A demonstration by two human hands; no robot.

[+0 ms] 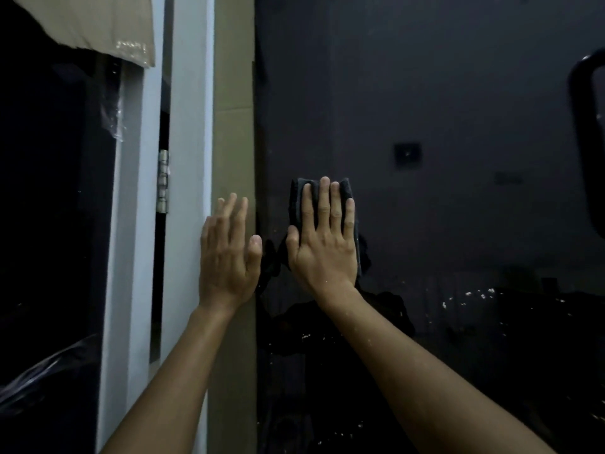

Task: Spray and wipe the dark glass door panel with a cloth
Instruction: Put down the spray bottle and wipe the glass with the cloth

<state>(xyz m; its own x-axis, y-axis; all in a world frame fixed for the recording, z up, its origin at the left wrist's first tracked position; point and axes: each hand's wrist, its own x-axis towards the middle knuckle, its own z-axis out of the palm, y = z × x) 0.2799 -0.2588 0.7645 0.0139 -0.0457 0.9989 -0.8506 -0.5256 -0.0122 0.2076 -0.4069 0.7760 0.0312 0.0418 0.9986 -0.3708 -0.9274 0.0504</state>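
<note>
The dark glass door panel (442, 126) fills the right half of the view and reflects the room. My right hand (325, 240) lies flat with straight fingers on a dark grey folded cloth (296, 204), pressing it against the glass near the panel's left edge. My left hand (227, 257) rests flat with straight fingers on the tan door edge strip (234, 93) beside the white frame. No spray bottle is in view.
A white door frame (191, 109) with a metal hinge (163, 181) stands left of the tan strip. A black door handle (586, 142) curves at the right edge. Cardboard (98, 24) hangs at the top left over another dark pane with plastic film.
</note>
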